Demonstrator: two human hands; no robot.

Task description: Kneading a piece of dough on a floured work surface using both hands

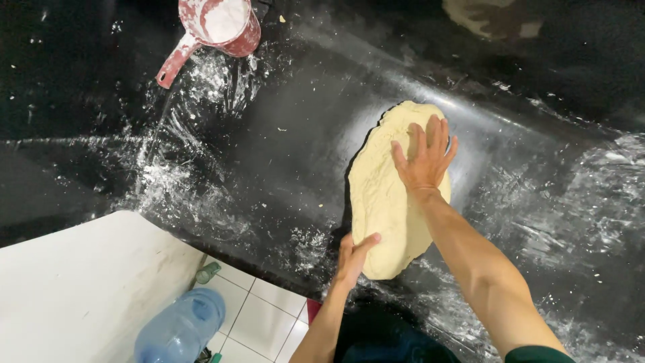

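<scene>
- Lying right of the frame's centre on the black work surface [269,134]: a pale yellow slab of dough [386,195], flattened into a long oval.
- Running with its long axis from the lower centre of the frame up toward the upper right, narrower end pointing away to the upper right, broader end nearest the lower edge.
- Looking soft and matte, slightly dimpled on top, edges uneven and rounded.
- Pressing flat on the upper half of the dough: right hand [424,158], fingers spread and straight, palm down.
- Cupping the dough's lower left edge: left hand [355,259], fingers held together underneath or beside the rim, thumb lying on top.
- Shining glossy and dark across the frame: the work surface, streaked and smeared with white flour, thickest at left and right.
- Standing at the upper left: a red plastic scoop [215,27] with a handle, dusted and filled with white flour.
- Showing at the lower left: a white board [80,289], a blue water bottle [181,329] and white floor tiles [262,316].
</scene>
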